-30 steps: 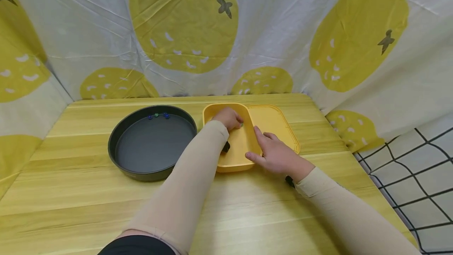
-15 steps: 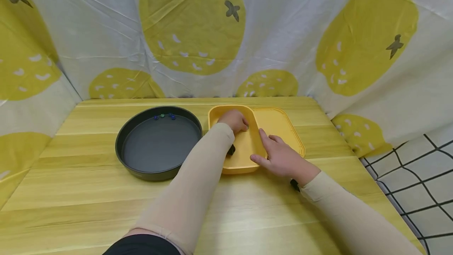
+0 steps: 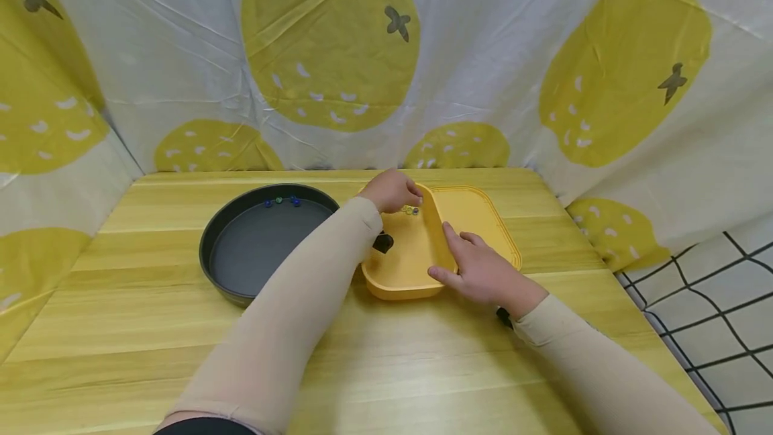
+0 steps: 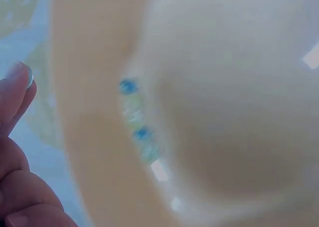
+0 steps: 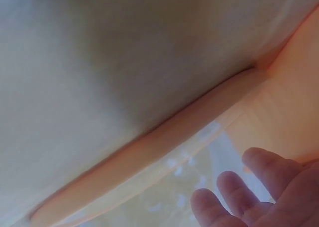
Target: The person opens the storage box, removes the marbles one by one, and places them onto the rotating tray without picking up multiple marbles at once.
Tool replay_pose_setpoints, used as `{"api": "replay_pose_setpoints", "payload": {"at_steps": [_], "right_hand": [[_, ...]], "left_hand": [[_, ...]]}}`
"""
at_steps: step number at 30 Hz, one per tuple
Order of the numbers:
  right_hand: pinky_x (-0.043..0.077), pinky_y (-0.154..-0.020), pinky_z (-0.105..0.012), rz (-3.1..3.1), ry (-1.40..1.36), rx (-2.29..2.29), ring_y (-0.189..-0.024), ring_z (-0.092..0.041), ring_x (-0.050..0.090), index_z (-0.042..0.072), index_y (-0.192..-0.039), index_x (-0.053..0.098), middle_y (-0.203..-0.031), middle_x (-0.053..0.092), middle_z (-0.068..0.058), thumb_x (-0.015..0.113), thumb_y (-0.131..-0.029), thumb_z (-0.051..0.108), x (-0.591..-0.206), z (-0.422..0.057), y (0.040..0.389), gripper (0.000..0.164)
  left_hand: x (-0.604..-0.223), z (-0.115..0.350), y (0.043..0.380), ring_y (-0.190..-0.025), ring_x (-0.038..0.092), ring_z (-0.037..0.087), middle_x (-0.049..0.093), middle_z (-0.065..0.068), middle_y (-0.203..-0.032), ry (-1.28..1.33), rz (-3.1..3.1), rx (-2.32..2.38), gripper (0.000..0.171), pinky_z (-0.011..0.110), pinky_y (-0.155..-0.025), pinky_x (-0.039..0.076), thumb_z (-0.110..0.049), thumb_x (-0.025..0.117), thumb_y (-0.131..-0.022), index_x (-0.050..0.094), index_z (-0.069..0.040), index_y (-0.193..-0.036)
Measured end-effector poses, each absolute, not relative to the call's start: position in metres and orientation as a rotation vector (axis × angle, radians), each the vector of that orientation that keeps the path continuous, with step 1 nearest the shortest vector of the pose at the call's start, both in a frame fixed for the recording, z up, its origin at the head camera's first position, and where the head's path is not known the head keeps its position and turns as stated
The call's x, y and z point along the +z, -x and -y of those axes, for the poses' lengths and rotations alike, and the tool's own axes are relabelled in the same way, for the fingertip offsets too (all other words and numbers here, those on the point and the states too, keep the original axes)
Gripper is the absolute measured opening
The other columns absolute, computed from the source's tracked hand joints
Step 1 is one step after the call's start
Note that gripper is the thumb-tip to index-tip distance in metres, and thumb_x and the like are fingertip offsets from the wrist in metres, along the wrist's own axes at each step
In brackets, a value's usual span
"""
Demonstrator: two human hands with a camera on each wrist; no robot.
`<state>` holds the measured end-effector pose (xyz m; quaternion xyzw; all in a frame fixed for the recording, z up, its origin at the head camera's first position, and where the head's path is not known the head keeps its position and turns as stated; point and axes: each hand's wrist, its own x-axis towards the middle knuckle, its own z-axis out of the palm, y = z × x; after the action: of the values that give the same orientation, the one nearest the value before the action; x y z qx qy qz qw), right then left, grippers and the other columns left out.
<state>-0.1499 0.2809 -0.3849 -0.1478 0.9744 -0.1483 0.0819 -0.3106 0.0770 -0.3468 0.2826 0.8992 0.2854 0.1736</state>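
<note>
My left hand [image 3: 388,190] is raised over the back of an orange-yellow plastic box [image 3: 406,292]. In the left wrist view its thumb and finger pinch a small glass marble [image 4: 30,78], of which only a pale greenish edge shows. Several blue and clear-yellow marbles [image 4: 142,133] lie in a row along the box's inner wall. My right hand [image 3: 483,266] rests with extended fingers against the box's right side, thumb at the rim. To the left stands a round dark grey pan [image 3: 260,247] with several blue and green marbles [image 3: 280,200] by its far wall.
A flat yellow lid [image 3: 474,220] lies right of the box, partly behind it. The wooden table [image 3: 151,327] ends at a lemon-print curtain [image 3: 326,146] at the back. A black wire grid [image 3: 712,327] stands along the right edge.
My left hand has risen from inside the box and shifted slightly up and left, uncovering the marbles there. The right hand keeps its place at the box's side.
</note>
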Motion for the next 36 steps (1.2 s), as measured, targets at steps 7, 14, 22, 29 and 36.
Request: {"api": "replay_pose_setpoints", "payload": {"at_steps": [7,14,22,29,36], "right_hand": [[0.037,-0.12,-0.064,-2.929,0.453,-0.442,-0.153,-0.052,0.032,-0.003,-0.167,0.012,-0.139,0.067,-0.023,0.049,-0.103,0.07,-0.386,-0.281,0.15,0.104],[0.036,-0.12,-0.064,-2.936,0.467,-0.438,-0.153,-0.052,0.032,-0.003,-0.167,0.013,-0.17,0.034,-0.022,0.048,-0.103,0.07,-0.387,-0.283,0.148,0.104],[0.037,-0.119,-0.064,-2.941,0.454,-0.44,-0.154,-0.052,0.031,-0.003,-0.167,0.013,-0.153,0.056,-0.024,0.048,-0.103,0.07,-0.388,-0.286,0.146,0.104],[0.037,-0.119,-0.065,-2.934,0.465,-0.447,-0.154,-0.052,0.031,-0.003,-0.168,0.012,-0.157,0.051,-0.025,0.047,-0.103,0.071,-0.388,-0.282,0.148,0.104],[0.038,-0.118,-0.065,-2.936,0.469,-0.449,-0.153,-0.052,0.032,-0.003,-0.167,0.013,-0.165,0.041,-0.024,0.048,-0.103,0.069,-0.388,-0.281,0.148,0.103]], "left_hand": [[-0.317,-0.014,0.318,-0.134,0.061,0.028,0.069,0.005,-0.141,-0.79,-2.588,0.754,0.032,0.044,-0.111,0.051,-0.032,0.066,-0.105,0.076,-0.016,-0.131],[-0.313,0.085,0.315,-0.119,0.067,0.033,0.071,0.014,-0.137,-0.744,-2.654,0.669,0.032,0.049,-0.099,0.054,-0.026,0.065,-0.106,0.076,-0.008,-0.13],[-0.337,0.153,0.3,-0.124,0.067,0.04,0.073,0.017,-0.132,-0.628,-2.69,0.597,0.03,0.057,-0.105,0.052,-0.024,0.067,-0.105,0.078,-0.007,-0.126],[-0.345,0.169,0.296,-0.126,0.065,0.043,0.072,0.018,-0.135,-0.593,-2.698,0.599,0.031,0.059,-0.105,0.052,-0.025,0.067,-0.105,0.077,-0.006,-0.128],[-0.341,0.161,0.301,-0.136,0.059,0.043,0.066,0.016,-0.144,-0.606,-2.691,0.683,0.037,0.06,-0.11,0.048,-0.029,0.066,-0.105,0.073,-0.009,-0.136]]}}
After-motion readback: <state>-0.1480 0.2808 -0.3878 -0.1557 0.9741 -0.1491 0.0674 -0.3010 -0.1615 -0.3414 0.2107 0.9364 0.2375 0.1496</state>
